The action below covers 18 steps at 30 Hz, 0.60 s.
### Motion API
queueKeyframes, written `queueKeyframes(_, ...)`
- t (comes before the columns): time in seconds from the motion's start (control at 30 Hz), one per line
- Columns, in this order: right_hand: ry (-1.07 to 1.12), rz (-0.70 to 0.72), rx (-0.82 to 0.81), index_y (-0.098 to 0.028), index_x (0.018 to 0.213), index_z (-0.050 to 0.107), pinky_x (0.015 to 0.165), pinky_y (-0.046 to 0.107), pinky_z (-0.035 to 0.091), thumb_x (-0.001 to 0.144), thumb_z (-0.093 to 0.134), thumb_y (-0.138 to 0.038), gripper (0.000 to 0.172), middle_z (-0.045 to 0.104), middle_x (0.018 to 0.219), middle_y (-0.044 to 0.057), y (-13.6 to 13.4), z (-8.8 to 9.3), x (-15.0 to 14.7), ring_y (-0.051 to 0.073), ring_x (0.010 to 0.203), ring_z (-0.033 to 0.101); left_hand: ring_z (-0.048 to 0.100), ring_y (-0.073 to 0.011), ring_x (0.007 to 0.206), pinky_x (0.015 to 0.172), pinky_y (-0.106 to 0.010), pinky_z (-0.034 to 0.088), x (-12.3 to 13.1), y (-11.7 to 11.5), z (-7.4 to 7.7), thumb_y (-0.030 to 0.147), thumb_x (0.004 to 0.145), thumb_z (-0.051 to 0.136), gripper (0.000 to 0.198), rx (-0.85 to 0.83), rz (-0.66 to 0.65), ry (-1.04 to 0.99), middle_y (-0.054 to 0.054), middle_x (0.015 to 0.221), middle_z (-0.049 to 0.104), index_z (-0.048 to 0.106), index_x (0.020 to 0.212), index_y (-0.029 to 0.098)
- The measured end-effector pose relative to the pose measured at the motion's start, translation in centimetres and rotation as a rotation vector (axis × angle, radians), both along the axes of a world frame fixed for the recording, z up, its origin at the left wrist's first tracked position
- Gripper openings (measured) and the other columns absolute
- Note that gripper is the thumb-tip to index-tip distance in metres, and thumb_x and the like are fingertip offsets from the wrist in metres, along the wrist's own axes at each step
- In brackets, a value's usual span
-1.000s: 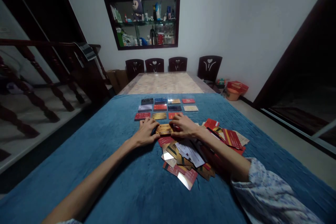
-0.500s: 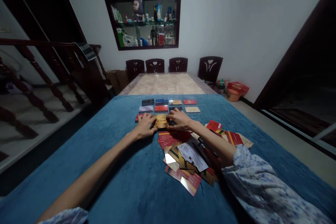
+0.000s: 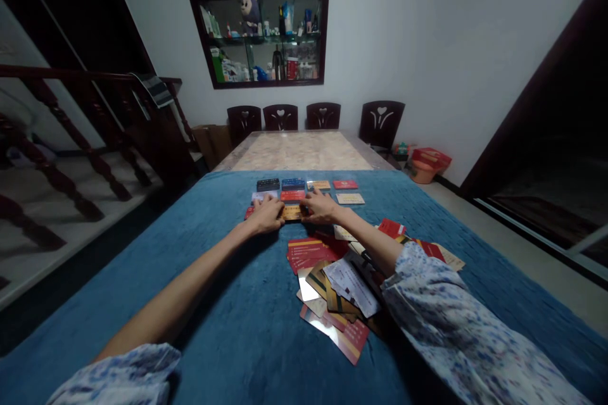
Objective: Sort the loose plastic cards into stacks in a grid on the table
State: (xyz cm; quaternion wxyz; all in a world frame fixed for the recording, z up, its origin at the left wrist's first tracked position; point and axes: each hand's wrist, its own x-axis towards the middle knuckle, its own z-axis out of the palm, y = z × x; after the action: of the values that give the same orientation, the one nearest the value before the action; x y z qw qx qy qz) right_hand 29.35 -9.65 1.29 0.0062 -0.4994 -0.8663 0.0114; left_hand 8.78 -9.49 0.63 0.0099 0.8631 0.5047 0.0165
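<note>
Between my two hands lies a stack of gold cards (image 3: 292, 212), in the row nearest me. My left hand (image 3: 267, 214) grips the stack's left edge with curled fingers. On the right edge, the fingers of my right hand (image 3: 319, 205) press inward. Just beyond are a stack of red cards (image 3: 293, 196) and a pale lilac stack (image 3: 264, 195), partly covered by my left fingers. Farther back sit a black stack (image 3: 268, 184), a blue stack (image 3: 293, 184), a gold-toned stack (image 3: 318, 185) and a red card stack (image 3: 345, 184). A cream card (image 3: 350, 199) lies to the right.
Loose mixed cards (image 3: 351, 285) lie heaped on the blue cloth (image 3: 228, 329), partly under my right forearm. The bare tabletop (image 3: 299, 150) extends beyond the cloth, with dark chairs (image 3: 323, 116) behind it. A wooden railing (image 3: 71, 190) stands at left.
Both hands have moved slightly away from me, and the gold stack has slid forward with them, closer to the red stack. The loose heap has stayed put.
</note>
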Motion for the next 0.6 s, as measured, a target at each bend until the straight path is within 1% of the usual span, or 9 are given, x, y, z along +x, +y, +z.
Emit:
queueKeyframes(0.17, -0.02, -0.017, -0.014, -0.022, 0.118, 0.067, 0.094, 0.052, 0.045, 0.083, 0.065, -0.043, 0.041, 0.059, 0.128, 0.015, 0.9, -0.5, -0.3, 0.037, 0.123, 0.046, 0.043, -0.0374, 0.123, 0.097, -0.055, 0.036, 0.3, 0.7, 0.0, 0.025, 0.08, 0.059, 0.026, -0.031, 0.0, 0.036, -0.016, 0.121, 0.063, 0.065, 0.105, 0.018)
queueKeyframes(0.3, -0.023, -0.012, -0.028, -0.022, 0.118, 0.067, 0.095, 0.054, 0.045, 0.083, 0.065, -0.041, 0.04, 0.06, 0.129, 0.015, 1.2, -0.8, -0.5, 0.038, 0.122, 0.047, 0.044, -0.037, 0.122, 0.095, -0.052, 0.038, 0.2, 1.2, -0.1, 0.026, 0.08, 0.058, 0.02, -0.031, -0.002, 0.083, -0.015, 0.118, 0.065, 0.065, 0.098, 0.019)
queueKeyframes(0.43, -0.022, -0.015, -0.04, -0.023, 0.117, 0.068, 0.094, 0.054, 0.045, 0.083, 0.065, -0.04, 0.038, 0.06, 0.129, 0.014, 1.3, -1.0, -0.5, 0.038, 0.12, 0.048, 0.044, -0.0384, 0.121, 0.093, -0.054, 0.039, 0.2, 1.6, -0.4, 0.027, 0.081, 0.057, 0.022, -0.033, -0.006, 0.1, -0.016, 0.12, 0.064, 0.065, 0.1, 0.019)
queueKeyframes(0.6, -0.022, -0.012, -0.047, -0.024, 0.116, 0.068, 0.092, 0.055, 0.045, 0.084, 0.065, -0.043, 0.037, 0.06, 0.129, 0.014, 1.7, -1.1, -0.3, 0.039, 0.122, 0.047, 0.043, -0.0387, 0.122, 0.095, -0.055, 0.038, 0.1, 1.9, -0.5, 0.028, 0.081, 0.057, 0.023, -0.03, 0.009, 0.11, -0.016, 0.119, 0.063, 0.065, 0.1, 0.02)
